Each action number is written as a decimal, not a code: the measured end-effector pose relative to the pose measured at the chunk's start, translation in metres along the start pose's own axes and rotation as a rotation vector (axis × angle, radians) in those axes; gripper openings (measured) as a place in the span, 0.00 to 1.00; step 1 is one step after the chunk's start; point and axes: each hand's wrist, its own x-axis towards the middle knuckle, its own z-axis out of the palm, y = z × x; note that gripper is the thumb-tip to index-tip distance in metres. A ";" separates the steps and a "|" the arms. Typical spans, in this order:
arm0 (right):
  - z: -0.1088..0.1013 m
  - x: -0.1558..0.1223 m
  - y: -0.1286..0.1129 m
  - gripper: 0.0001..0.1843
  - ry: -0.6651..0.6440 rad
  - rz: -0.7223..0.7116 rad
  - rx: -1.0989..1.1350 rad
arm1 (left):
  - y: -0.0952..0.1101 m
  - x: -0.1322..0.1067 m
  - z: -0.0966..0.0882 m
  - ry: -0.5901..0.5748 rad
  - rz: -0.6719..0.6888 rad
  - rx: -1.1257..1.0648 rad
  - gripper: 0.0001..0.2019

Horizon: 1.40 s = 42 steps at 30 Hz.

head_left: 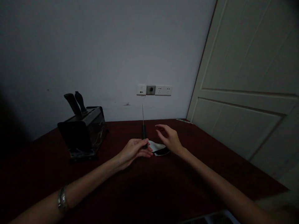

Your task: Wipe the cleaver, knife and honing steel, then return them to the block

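Observation:
My left hand (135,150) is closed round the black handle of a knife (143,129). The thin blade points straight up, seen edge-on against the wall. Just right of it, my right hand (170,138) hovers with fingers spread and curved, holding nothing. Under and between the two hands lies a white and black cloth (158,148) on the dark red table (149,186).
A dark knife block (82,132) with two black handles sticking up stands at the left back of the table. Wall sockets (154,90) sit on the white wall behind. A pale door (247,93) closes off the right side. A silver bracelet (62,200) is on my left wrist.

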 end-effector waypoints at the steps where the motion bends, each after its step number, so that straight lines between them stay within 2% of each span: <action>1: 0.005 -0.003 0.000 0.13 0.043 0.149 0.113 | -0.002 0.001 0.001 0.019 0.002 0.012 0.15; 3: 0.017 -0.008 -0.002 0.14 0.068 0.451 0.375 | -0.007 0.004 0.002 0.050 0.010 0.033 0.15; 7: 0.036 -0.010 -0.008 0.23 -0.058 1.002 0.843 | -0.020 0.010 0.006 0.052 0.056 0.049 0.15; 8: 0.038 -0.010 -0.010 0.25 -0.093 1.090 0.916 | -0.023 0.011 0.007 0.049 0.065 0.052 0.15; 10: 0.041 -0.007 -0.014 0.28 -0.158 1.173 1.017 | -0.027 0.013 0.008 0.046 0.072 0.063 0.15; 14: 0.043 0.001 -0.015 0.31 -0.267 1.160 1.080 | -0.035 0.014 0.008 0.051 0.046 0.078 0.16; 28: 0.059 0.008 -0.001 0.30 -0.266 1.213 1.084 | -0.051 0.012 0.008 0.060 0.006 0.113 0.20; 37: 0.068 0.008 -0.008 0.25 -0.116 1.184 0.960 | -0.056 0.011 0.009 0.075 0.004 0.190 0.21; 42: 0.070 0.009 -0.014 0.24 -0.003 1.126 0.834 | -0.056 0.013 0.009 0.030 -0.006 0.286 0.22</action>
